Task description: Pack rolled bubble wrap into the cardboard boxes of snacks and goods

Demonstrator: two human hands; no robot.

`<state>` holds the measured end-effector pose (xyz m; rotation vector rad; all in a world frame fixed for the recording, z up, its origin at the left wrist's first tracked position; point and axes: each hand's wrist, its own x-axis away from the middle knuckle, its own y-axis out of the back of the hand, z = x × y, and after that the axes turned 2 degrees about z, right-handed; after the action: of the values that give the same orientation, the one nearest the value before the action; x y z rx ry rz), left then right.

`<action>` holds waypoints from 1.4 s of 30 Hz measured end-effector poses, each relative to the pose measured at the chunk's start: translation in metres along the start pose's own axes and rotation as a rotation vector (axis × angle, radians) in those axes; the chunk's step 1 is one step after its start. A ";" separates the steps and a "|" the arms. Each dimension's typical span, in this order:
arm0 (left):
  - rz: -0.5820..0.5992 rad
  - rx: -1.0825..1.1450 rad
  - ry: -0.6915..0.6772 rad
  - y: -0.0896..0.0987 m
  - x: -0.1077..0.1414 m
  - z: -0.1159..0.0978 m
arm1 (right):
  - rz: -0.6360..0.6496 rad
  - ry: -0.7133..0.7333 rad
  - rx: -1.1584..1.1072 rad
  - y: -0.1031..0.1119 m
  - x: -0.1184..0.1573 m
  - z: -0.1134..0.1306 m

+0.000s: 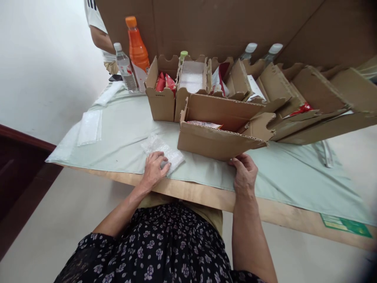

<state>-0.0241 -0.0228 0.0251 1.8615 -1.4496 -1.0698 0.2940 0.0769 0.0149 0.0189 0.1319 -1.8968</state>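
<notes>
My left hand (154,168) rests near the table's front edge with its fingers curled. A small grey thing shows between thumb and fingers; its kind is hidden. Partly beneath that hand lies a clear bubble wrap pouch (173,155). My right hand (245,169) is closed, its thumb and fingers at the lower front edge of an open cardboard box (218,143). That box stands crosswise before the row of other boxes, and a flat packet (203,124) with red on it lies inside.
Several narrow cardboard boxes (161,104) stand in a row behind, some holding red or white packets. An orange bottle (138,49) and a clear bottle (126,70) stand at the left. Flat bubble wrap pouches (90,126) lie on the green cloth (123,133). Behind a cardboard screen (200,27) another person's arm (101,39) shows.
</notes>
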 end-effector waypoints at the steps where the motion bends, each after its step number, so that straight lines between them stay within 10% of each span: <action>1: 0.004 -0.004 -0.005 0.000 0.001 -0.002 | 0.008 -0.002 -0.002 0.000 0.000 0.000; 16: 0.172 0.036 0.038 0.003 0.002 -0.022 | 0.052 -0.021 0.010 -0.001 0.006 -0.003; 24: 0.163 0.015 0.013 0.002 0.001 -0.023 | 0.027 0.168 0.351 -0.005 0.067 -0.002; 42: 0.192 0.240 0.160 0.000 -0.005 -0.025 | 0.716 0.530 0.782 -0.076 0.119 0.010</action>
<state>-0.0042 -0.0190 0.0400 1.8736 -1.6799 -0.6644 0.1839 -0.0123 0.0218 0.9719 -0.2413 -1.0889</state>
